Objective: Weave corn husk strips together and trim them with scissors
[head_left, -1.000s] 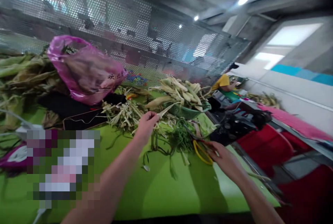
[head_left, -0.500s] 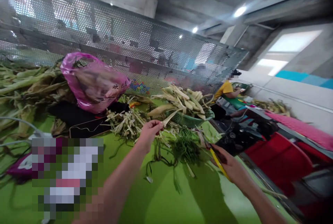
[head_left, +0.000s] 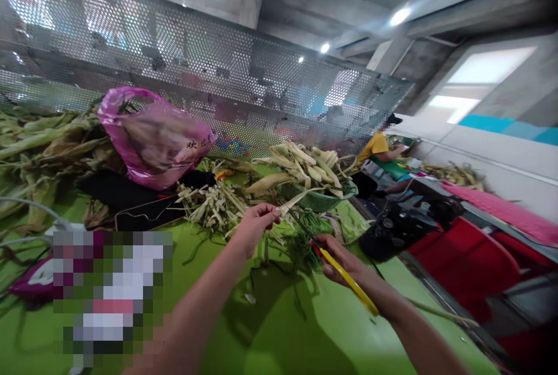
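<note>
My left hand is closed in a pinch on the end of a pale corn husk strip, which stretches up and right. My right hand is wrapped round a yellow-handled tool with some red near its front and a thin dark shaft. The shaft points up and left at the husk near my left fingertips; whether it touches I cannot tell. Below and behind the hands lies a bundle of green strands. Just beyond stands a green basket heaped with dry corn husks.
The green table carries a pile of husk scraps, a pink plastic bag and more husks at left. A perforated metal screen runs behind. Red chairs and a person in a yellow top are at right.
My right hand has moved left with the yellow-handled tool, bringing its tip up to the husk strip. My left hand has shifted slightly right, still pinching the husk.
</note>
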`<state>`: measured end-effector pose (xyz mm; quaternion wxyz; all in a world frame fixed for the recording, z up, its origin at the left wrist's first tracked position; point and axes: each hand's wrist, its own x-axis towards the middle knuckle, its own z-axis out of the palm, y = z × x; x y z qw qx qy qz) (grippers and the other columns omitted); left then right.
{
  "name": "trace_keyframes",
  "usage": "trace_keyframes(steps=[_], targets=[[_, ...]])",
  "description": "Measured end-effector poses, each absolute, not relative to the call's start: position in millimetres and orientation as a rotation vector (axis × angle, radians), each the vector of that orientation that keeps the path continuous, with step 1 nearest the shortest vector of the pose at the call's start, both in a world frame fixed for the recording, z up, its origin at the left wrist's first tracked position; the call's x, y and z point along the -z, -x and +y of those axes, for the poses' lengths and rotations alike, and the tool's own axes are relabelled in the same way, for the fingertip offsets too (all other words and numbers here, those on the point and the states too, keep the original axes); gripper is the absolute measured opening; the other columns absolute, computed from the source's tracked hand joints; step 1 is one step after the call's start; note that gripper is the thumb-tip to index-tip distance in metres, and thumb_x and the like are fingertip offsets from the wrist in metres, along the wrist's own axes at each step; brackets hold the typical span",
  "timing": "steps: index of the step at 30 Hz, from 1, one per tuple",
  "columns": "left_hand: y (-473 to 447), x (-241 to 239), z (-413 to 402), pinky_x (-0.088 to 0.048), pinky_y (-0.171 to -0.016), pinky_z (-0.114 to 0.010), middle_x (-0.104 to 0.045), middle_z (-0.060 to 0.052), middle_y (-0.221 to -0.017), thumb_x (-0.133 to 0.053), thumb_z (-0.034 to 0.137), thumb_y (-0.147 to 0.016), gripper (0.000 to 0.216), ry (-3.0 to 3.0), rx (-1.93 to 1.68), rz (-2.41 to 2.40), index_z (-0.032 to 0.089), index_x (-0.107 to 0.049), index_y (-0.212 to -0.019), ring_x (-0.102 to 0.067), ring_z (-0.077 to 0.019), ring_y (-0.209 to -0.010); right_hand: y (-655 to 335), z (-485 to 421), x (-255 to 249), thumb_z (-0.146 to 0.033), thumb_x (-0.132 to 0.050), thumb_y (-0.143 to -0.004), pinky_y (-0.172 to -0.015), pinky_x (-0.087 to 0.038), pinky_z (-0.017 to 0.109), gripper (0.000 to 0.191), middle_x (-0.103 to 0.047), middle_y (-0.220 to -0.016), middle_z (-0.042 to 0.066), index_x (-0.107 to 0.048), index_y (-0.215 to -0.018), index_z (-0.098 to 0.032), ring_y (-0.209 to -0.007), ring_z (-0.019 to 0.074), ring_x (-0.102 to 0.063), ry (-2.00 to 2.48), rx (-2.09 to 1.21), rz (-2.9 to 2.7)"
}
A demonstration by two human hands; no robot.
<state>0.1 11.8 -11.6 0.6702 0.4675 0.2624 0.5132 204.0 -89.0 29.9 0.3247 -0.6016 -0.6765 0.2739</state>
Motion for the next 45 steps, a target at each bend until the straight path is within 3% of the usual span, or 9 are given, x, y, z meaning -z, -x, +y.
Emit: trace_keyframes(steps=[4, 17, 21, 24, 30, 33, 36, 40, 45], targets=[[-3, 8, 8, -0.032, -0.058, -0.021, -0.057, 0.0, -0.064, -0.069, 0.039, -0.068, 0.026, -1.078, -1.124, 0.58, 0.014, -0.06, -0.069, -0.045, -0.0088, -0.059, -200, -84, -34, -0.042, -0.063, -0.078, -0.08, -0.047, 0.031, 0.039, -0.064, -0.098, 0.003, -0.057, -0.113, -0.025, -0.095, 0.0238, -0.058, 1.536, -0.906, -1.875], [-4, 10, 7, -0.033, -0.061, -0.024, -0.057, 0.0, -0.066, -0.069, 0.043, -0.069, 0.03, -1.115, -1.079, 0.572, 0.014, -0.059, -0.071, -0.047, -0.0098, -0.061, -197, -69, -17, -0.045, -0.063, -0.078, -0.062, -0.045, 0.025, 0.038, -0.061, -0.087, 0.003, -0.057, -0.106, -0.019, -0.074, 0.0166, -0.057, 1.496, -0.946, -1.877], [-4, 10, 9, -0.033, -0.061, -0.024, -0.057, 0.0, -0.065, -0.07, 0.039, -0.068, 0.027, -1.096, -1.093, 0.601, 0.014, -0.059, -0.07, -0.047, -0.0095, -0.06, -204, -64, -6, -0.043, -0.062, -0.079, -0.059, -0.047, 0.026, 0.034, -0.064, -0.082, 0.003, -0.057, -0.104, -0.02, -0.073, 0.0186, -0.062, 1.507, -0.947, -1.853], [-2, 11, 12, -0.032, -0.059, -0.023, -0.056, 0.0, -0.064, -0.07, 0.039, -0.068, 0.027, -1.083, -1.118, 0.603, 0.014, -0.059, -0.069, -0.045, -0.0088, -0.058, -216, -59, -2, -0.041, -0.064, -0.077, -0.064, -0.051, 0.029, 0.034, -0.068, -0.086, 0.004, -0.058, -0.104, -0.021, -0.078, 0.0225, -0.066, 1.587, -0.793, -1.85], [0, 15, 17, -0.032, -0.059, -0.023, -0.055, 0.001, -0.064, -0.068, 0.038, -0.069, 0.025, -1.039, -1.165, 0.663, 0.014, -0.059, -0.07, -0.044, -0.0083, -0.057, -265, -51, 1, -0.031, -0.062, -0.072, -0.068, -0.05, 0.035, 0.04, -0.072, -0.09, 0.006, -0.06, -0.112, -0.026, -0.08, 0.0273, -0.068, 2.056, -0.093, -1.947], [-3, 18, 17, -0.032, -0.059, -0.023, -0.054, 0.001, -0.063, -0.066, 0.035, -0.07, 0.022, -1.051, -1.172, 0.667, 0.015, -0.058, -0.07, -0.044, -0.0087, -0.058, -267, -52, -6, -0.03, -0.059, -0.075, -0.077, -0.048, 0.038, 0.037, -0.069, -0.105, 0.007, -0.065, -0.111, -0.028, -0.093, 0.0289, -0.065, 2.03, 0.029, -2.063], [-8, 19, 14, -0.033, -0.06, -0.023, -0.054, 0.001, -0.063, -0.065, 0.031, -0.071, 0.018, -1.089, -1.177, 0.678, 0.015, -0.059, -0.07, -0.045, -0.0093, -0.059, -234, -48, -18, -0.039, -0.052, -0.085, -0.083, -0.047, 0.038, 0.029, -0.067, -0.111, 0.007, -0.067, -0.107, -0.027, -0.098, 0.0264, -0.063, 1.774, -0.168, -1.961], [-10, 17, 11, -0.034, -0.061, -0.023, -0.054, 0.001, -0.064, -0.065, 0.031, -0.071, 0.018, -1.135, -1.185, 0.674, 0.015, -0.059, -0.071, -0.047, -0.0099, -0.061, -175, -32, -25, -0.042, -0.056, -0.084, -0.084, -0.048, 0.035, 0.033, -0.071, -0.105, 0.006, -0.068, -0.108, -0.022, -0.097, 0.0237, -0.063, 1.446, -0.616, -1.763], [-7, 15, 12, -0.034, -0.06, -0.024, -0.055, 0.0, -0.065, -0.066, 0.035, -0.072, 0.022, -1.134, -1.208, 0.677, 0.014, -0.059, -0.071, -0.046, -0.0102, -0.062, -149, -15, -16, -0.042, -0.063, -0.079, -0.075, -0.05, 0.033, 0.029, -0.073, -0.086, 0.006, -0.072, -0.091, -0.018, -0.081, 0.0221, -0.065, 1.421, -0.551, -1.659]])
